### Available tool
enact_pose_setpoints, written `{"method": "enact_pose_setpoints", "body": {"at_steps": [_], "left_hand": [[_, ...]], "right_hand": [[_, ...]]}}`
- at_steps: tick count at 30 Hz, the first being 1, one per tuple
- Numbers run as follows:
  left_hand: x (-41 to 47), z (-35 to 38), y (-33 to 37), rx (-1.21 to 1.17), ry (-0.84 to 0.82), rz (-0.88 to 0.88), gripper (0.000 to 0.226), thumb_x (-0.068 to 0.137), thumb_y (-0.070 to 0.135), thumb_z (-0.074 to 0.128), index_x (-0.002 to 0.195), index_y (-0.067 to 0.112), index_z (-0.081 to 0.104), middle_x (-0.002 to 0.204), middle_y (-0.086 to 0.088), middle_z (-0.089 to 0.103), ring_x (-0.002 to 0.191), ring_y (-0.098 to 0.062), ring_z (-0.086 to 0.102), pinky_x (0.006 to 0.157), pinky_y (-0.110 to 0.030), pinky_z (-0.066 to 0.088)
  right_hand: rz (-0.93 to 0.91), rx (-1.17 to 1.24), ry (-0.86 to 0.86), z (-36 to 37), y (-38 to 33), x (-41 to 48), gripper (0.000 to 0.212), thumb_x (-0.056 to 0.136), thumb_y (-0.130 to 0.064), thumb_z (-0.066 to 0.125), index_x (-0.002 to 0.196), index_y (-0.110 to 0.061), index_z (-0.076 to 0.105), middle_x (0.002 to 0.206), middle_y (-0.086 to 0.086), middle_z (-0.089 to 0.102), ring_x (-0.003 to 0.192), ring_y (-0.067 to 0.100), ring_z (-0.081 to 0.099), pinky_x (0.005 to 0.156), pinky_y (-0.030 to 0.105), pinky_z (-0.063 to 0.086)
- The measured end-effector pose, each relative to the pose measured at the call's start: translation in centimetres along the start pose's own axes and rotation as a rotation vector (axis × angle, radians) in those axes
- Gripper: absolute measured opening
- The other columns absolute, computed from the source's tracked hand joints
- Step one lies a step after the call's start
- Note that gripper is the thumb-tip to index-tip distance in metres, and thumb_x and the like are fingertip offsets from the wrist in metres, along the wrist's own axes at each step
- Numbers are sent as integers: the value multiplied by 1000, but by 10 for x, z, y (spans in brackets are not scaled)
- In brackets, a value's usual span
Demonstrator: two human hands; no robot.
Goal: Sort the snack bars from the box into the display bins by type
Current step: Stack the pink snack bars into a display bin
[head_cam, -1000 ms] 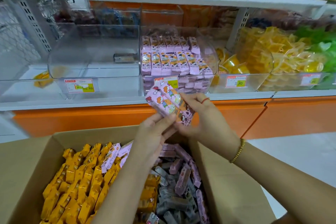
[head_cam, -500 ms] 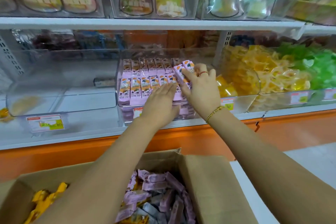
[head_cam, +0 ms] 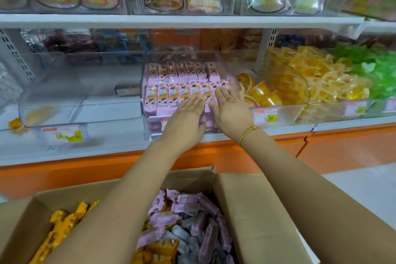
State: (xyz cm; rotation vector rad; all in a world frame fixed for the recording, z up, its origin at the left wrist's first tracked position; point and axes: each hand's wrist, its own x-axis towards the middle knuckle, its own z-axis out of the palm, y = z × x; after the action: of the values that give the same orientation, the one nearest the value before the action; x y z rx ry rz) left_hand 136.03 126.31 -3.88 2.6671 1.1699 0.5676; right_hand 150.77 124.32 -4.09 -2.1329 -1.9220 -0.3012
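The pink snack bars [head_cam: 171,92] stand in two neat rows inside the clear bin [head_cam: 182,52] on the shelf [head_cam: 120,133]. More pink bars [head_cam: 171,218] lie in a loose heap in the box [head_cam: 252,210] below, next to the yellow bars [head_cam: 64,227] and some grey bars [head_cam: 182,233]. The left hand [head_cam: 186,118] and the right hand [head_cam: 230,109] lie flat side by side on the right end of the front row. The fingers are straight, so each grip is open and holds nothing. The hands look like they are patting the row to make it even. Each bar looks small and light, so a few could be picked up at once. The wrapper looks thin and shiny, so it may be slippery, and the snack inside could crumble if it is squeezed hard. A good place to hold a bar is across its long sides, near the middle, with the thumb on one side and the fingers on the other. The wrapper ends look floppy, and a bar held there could slide out. In the bin the bars lean on each other, so one hard push could tip the row.
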Motion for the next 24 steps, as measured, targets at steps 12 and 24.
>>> {"method": "enact_pose_setpoints", "body": {"at_steps": [12,24], "left_hand": [[-215,83,-37,-475,164,-584,36,95,19,53,66,-1,48,57,-19,49,50,-20,38,52,-30,28],[-271,194,-33,-451,-208,-708,32,92,21,60,122,13,59,120,-2,63,111,-15,58,87,-18,40]], "right_hand": [[-236,176,-551,50,-61,-108,29,94,-27,45,70,-12,48,66,3,50,70,24,50,61,32,36],[1043,812,-522,199,-89,-284,30,90,-16,59,116,-2,58,110,14,62,105,29,59,74,20,34]]}}
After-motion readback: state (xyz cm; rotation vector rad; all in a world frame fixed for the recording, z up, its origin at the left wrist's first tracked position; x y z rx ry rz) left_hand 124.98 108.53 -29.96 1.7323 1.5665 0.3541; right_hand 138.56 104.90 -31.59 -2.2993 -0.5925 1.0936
